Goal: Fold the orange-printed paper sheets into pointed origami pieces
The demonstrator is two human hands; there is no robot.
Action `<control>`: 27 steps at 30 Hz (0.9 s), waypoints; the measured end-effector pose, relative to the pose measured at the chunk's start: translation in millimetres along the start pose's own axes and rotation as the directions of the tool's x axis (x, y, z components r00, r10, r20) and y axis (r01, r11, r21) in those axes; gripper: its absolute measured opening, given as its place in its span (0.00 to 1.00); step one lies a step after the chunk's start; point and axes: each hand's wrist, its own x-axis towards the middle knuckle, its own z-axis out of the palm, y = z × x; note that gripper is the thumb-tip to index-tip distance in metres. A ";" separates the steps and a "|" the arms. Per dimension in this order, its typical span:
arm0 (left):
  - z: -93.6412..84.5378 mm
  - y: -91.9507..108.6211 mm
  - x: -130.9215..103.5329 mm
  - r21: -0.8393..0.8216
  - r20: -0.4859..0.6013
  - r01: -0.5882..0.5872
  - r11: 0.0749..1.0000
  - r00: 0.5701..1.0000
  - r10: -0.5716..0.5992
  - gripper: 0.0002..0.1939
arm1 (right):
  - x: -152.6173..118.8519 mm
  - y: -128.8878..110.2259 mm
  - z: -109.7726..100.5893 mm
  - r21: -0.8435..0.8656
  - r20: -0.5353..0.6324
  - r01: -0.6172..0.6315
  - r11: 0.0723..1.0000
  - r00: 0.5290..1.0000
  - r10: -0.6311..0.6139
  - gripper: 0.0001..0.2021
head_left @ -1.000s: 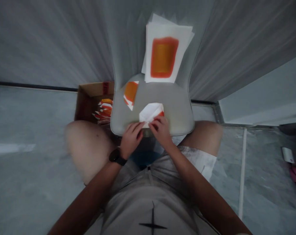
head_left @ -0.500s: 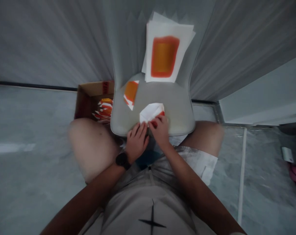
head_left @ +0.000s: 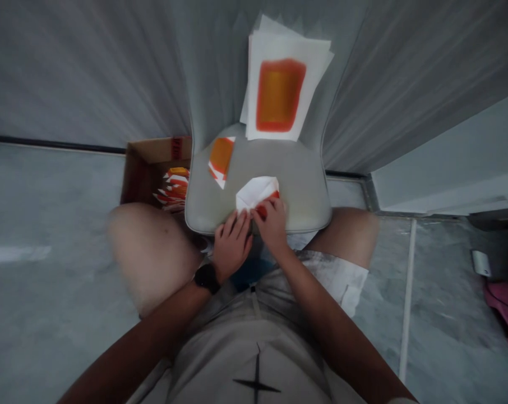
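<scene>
A folded white and red paper (head_left: 256,189) lies on the seat of a gray chair (head_left: 298,193), near the front edge. The left hand (head_left: 232,244) touches the near left part of the paper with its fingers stretched out, not gripping it. The right hand (head_left: 273,224) has bent fingers on the near right part, by a red bit; I cannot tell if it pinches the paper or just pushes on it. The left wrist wears a black watch (head_left: 207,278).

Past the paper, to the left, lies an orange folded piece (head_left: 221,157). Farther back, a pile of white sheets (head_left: 281,95) with an orange and red picture leans on the chair's back. Left of the chair, a cardboard box (head_left: 137,165) holds more folded pieces (head_left: 176,191).
</scene>
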 end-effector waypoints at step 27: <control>0.8 0.1 1.8 -0.023 0.000 0.005 1.000 1.000 -0.005 0.31 | -27.6 10.6 -27.7 -0.042 0.035 0.072 0.997 0.997 -0.071 0.14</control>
